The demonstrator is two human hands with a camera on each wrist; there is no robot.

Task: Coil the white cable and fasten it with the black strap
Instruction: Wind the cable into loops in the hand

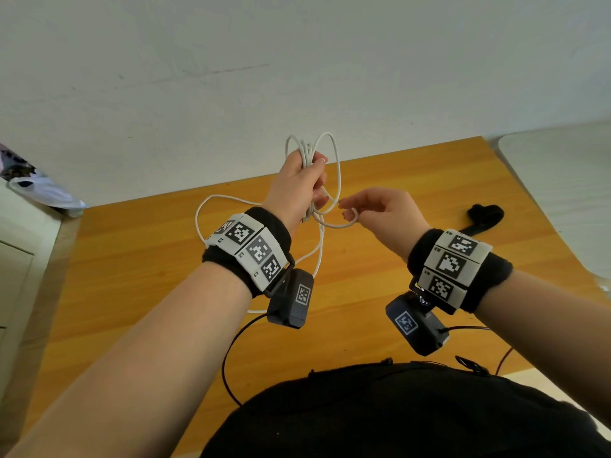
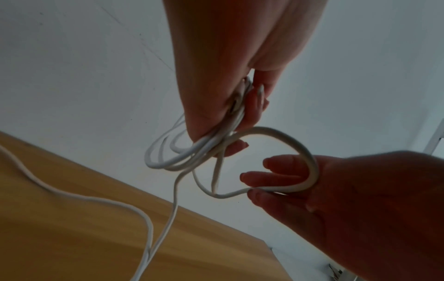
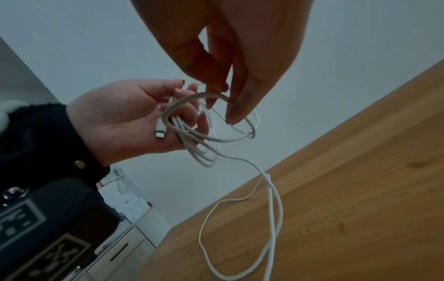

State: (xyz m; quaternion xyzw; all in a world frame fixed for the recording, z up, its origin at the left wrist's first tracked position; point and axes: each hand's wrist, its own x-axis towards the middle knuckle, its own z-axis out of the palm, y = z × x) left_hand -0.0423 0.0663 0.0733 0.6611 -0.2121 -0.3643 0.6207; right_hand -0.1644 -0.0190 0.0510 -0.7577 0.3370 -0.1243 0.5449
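Note:
My left hand (image 1: 297, 190) is raised above the wooden table (image 1: 148, 259) and grips several loops of the white cable (image 1: 338, 175) in its fist. In the right wrist view a cable connector (image 3: 160, 134) lies against the left palm (image 3: 120, 117). Just to the right, my right hand (image 1: 380, 209) holds one loop of the cable (image 2: 310, 157), hooked round its curled fingers (image 2: 271, 176). The rest of the cable (image 3: 271, 199) hangs down and trails over the table. The black strap (image 1: 484, 214) lies on the table to the right, beyond my right hand, untouched.
A white drawer cabinet (image 1: 20, 259) with a plastic bag (image 1: 43, 193) on it stands at the left. A white surface (image 1: 562, 193) adjoins the table on the right. Black camera wires (image 1: 231, 358) run near the front edge. A pale wall rises behind the table.

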